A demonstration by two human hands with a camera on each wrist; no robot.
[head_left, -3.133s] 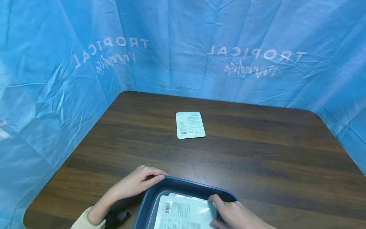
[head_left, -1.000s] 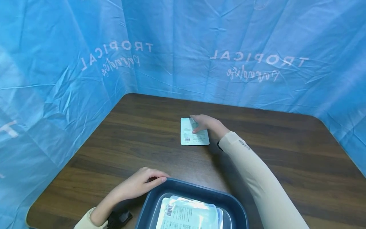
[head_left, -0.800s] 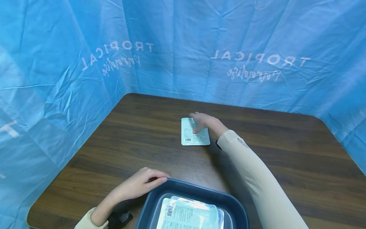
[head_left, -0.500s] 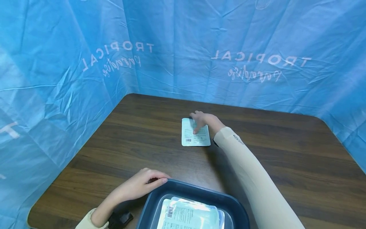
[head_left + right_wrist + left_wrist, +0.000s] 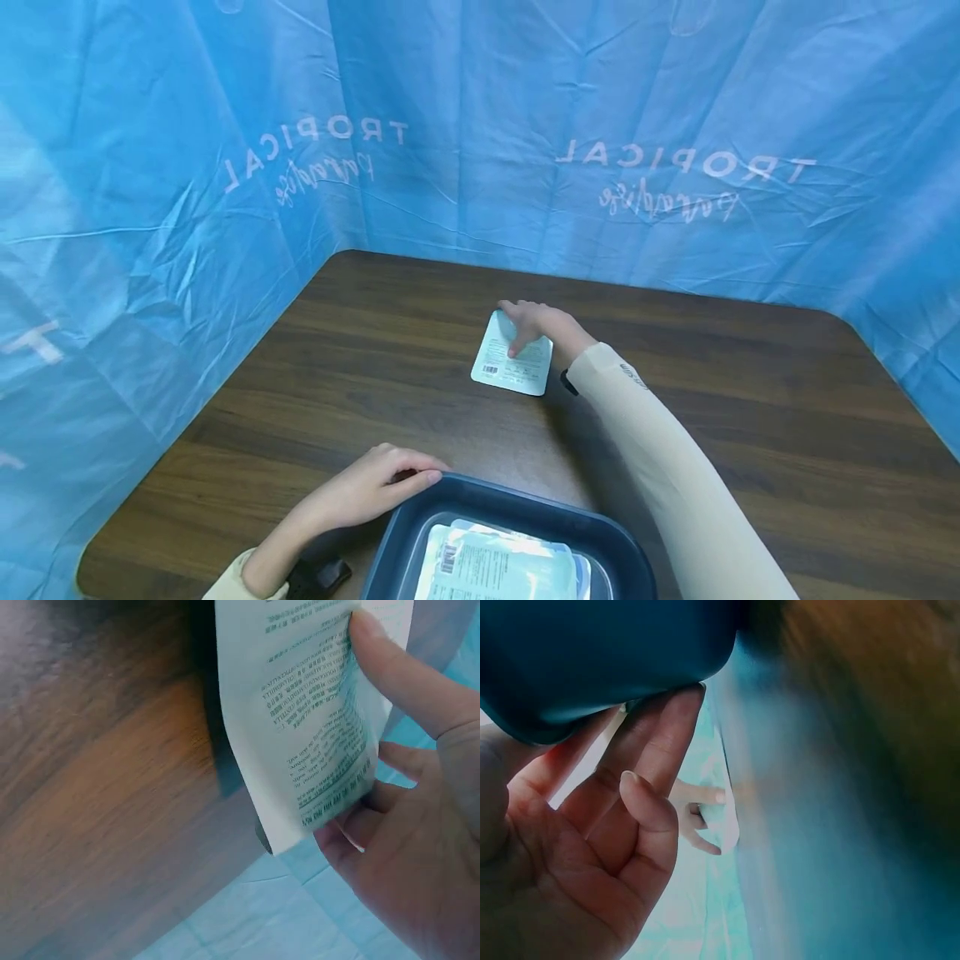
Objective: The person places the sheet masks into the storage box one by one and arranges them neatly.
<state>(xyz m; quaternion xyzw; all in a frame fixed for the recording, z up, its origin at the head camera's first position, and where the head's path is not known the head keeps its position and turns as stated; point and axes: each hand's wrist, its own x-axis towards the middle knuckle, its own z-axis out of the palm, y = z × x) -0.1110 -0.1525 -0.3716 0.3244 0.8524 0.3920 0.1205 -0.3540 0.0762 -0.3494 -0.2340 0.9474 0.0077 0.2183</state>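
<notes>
My right hand (image 5: 538,323) pinches a pale green sheet mask packet (image 5: 501,358) near the table's far middle. In the right wrist view the thumb lies on the printed face of the packet (image 5: 304,712), with the fingers behind it, and the packet is tilted off the wood. My left hand (image 5: 375,482) holds the far left corner of a dark blue plastic tray (image 5: 525,497). The left wrist view has its fingers (image 5: 664,742) under the tray's rim. Several similar packets (image 5: 502,567) lie overlapped inside the tray, whose near side is cut off.
The dark wooden table (image 5: 300,408) has rounded far corners. Blue printed sheeting (image 5: 480,125) hangs behind it and along its sides. A black device (image 5: 318,577) is at the left wrist.
The right hand has moved from the tray to the far packet and now pinches it. The packet has turned and lifted from the table. The left hand stays at the tray corner.
</notes>
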